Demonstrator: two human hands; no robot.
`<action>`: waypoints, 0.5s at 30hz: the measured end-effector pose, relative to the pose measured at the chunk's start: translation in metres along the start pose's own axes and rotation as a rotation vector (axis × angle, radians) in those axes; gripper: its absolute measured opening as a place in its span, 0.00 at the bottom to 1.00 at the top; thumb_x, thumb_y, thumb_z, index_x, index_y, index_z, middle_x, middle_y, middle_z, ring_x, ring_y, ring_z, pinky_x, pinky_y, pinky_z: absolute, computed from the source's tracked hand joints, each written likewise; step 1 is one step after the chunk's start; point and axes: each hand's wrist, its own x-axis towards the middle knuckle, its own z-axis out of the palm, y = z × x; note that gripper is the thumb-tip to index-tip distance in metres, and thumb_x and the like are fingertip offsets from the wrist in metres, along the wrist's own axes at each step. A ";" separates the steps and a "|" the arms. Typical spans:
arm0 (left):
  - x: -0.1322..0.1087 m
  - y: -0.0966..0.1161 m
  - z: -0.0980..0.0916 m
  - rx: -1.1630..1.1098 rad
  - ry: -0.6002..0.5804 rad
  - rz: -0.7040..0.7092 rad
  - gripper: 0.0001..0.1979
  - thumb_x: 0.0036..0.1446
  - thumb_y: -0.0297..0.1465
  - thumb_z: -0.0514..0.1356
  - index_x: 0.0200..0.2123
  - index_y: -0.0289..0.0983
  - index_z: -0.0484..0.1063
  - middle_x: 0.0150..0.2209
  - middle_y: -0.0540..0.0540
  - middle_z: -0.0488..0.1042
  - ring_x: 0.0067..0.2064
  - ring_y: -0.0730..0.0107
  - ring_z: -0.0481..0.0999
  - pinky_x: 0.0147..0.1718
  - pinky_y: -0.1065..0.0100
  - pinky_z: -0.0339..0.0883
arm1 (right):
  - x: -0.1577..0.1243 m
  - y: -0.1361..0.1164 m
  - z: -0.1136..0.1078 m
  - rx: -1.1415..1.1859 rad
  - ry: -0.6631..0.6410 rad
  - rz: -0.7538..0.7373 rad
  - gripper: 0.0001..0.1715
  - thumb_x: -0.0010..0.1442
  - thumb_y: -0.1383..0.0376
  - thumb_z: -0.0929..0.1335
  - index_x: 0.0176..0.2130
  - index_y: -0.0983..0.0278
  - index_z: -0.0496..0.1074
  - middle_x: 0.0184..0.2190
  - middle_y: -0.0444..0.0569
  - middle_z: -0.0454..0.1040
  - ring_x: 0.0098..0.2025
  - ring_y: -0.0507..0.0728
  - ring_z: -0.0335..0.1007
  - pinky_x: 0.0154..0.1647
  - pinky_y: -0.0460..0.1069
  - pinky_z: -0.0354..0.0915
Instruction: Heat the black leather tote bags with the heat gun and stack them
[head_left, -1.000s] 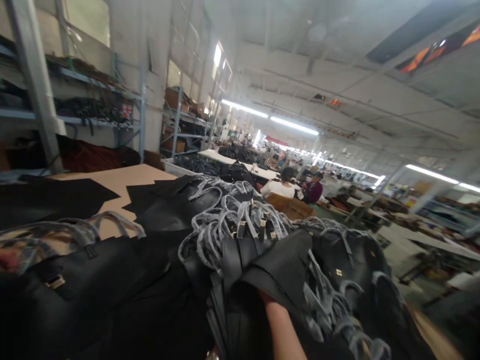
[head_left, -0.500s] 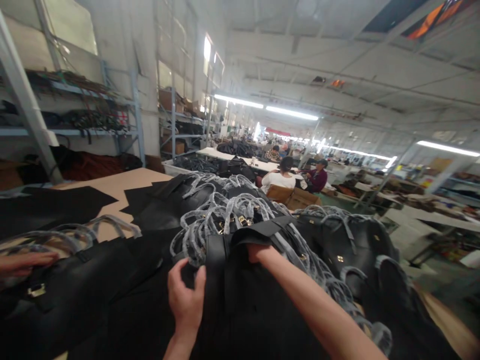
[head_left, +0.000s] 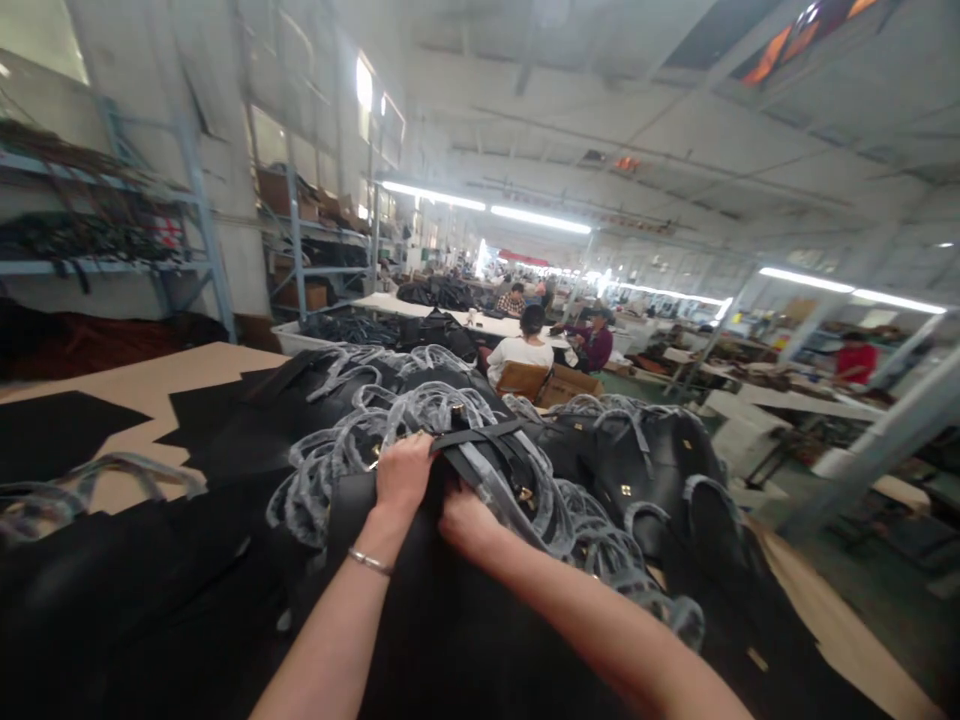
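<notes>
A black leather-like handbag (head_left: 442,610) lies in front of me with its mouth towards the far side. My left hand (head_left: 403,472), with a bangle on the wrist, is closed on the rim of the bag's mouth. Close beside it my right hand (head_left: 466,518) reaches in under the rim; its fingertips are hidden inside. A black strap (head_left: 480,435) crosses just above both hands. Around them lie several looped handles (head_left: 322,470) in clear plastic wrap, with small gold-coloured metal fittings among them.
More black bags (head_left: 667,460) with wrapped handles are piled to the right. Flat black pieces (head_left: 67,430) lie on the tan tabletop (head_left: 217,365) at left. Shelving (head_left: 202,220) stands along the left wall. Farther off, people (head_left: 525,350) sit at a white table beside cardboard boxes (head_left: 570,385).
My left hand has moved up and forward from beside the bag and closed on its rim. Another person's hand at the left edge is out of view. The view has turned right.
</notes>
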 end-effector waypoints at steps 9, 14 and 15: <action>0.037 -0.054 0.023 -0.646 -0.092 -0.624 0.16 0.58 0.39 0.60 0.41 0.32 0.77 0.37 0.41 0.82 0.41 0.56 0.81 0.36 0.66 0.71 | -0.020 0.013 -0.017 0.082 0.349 0.285 0.34 0.66 0.54 0.62 0.66 0.66 0.61 0.61 0.64 0.68 0.64 0.71 0.60 0.64 0.67 0.56; 0.039 -0.064 0.009 -0.527 -0.123 -0.653 0.14 0.47 0.33 0.68 0.37 0.31 0.77 0.32 0.38 0.81 0.40 0.48 0.81 0.39 0.59 0.72 | 0.061 0.041 -0.041 0.098 0.421 0.135 0.34 0.65 0.47 0.62 0.65 0.55 0.63 0.68 0.54 0.60 0.71 0.71 0.46 0.69 0.73 0.36; 0.035 -0.061 0.003 -0.451 -0.091 -0.664 0.18 0.46 0.31 0.68 0.41 0.30 0.76 0.34 0.36 0.81 0.43 0.46 0.80 0.42 0.56 0.72 | 0.077 0.044 -0.038 0.122 0.333 0.143 0.34 0.65 0.46 0.62 0.65 0.55 0.64 0.68 0.55 0.59 0.71 0.72 0.47 0.67 0.75 0.37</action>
